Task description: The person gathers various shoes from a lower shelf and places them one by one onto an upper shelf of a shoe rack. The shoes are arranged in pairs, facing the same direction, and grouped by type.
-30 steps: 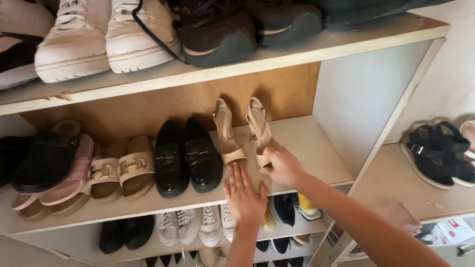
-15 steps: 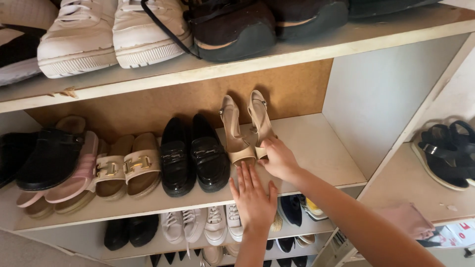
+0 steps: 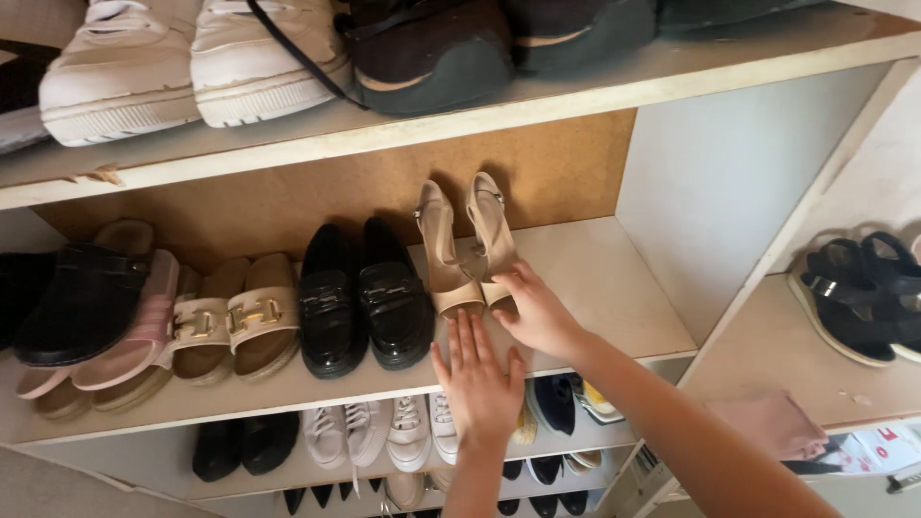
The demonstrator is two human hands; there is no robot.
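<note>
While my right hand curls loosely over the toe of the right-hand beige sandal, fingers on it but not clamped round it, my left hand lies flat and spread on the middle shelf just before the toe of the left beige sandal, holding nothing. Both sandals stand side by side on that shelf, long axes running front to back, toes toward me, heels and ankle straps toward the brown back panel. Left of them: black loafers, tan buckle slides, a pink slide, a black clog. Top shelf carries white trainers and dark shoes. Lower shelf holds white sneakers. Neighbouring unit, right: black strappy sandals.
</note>
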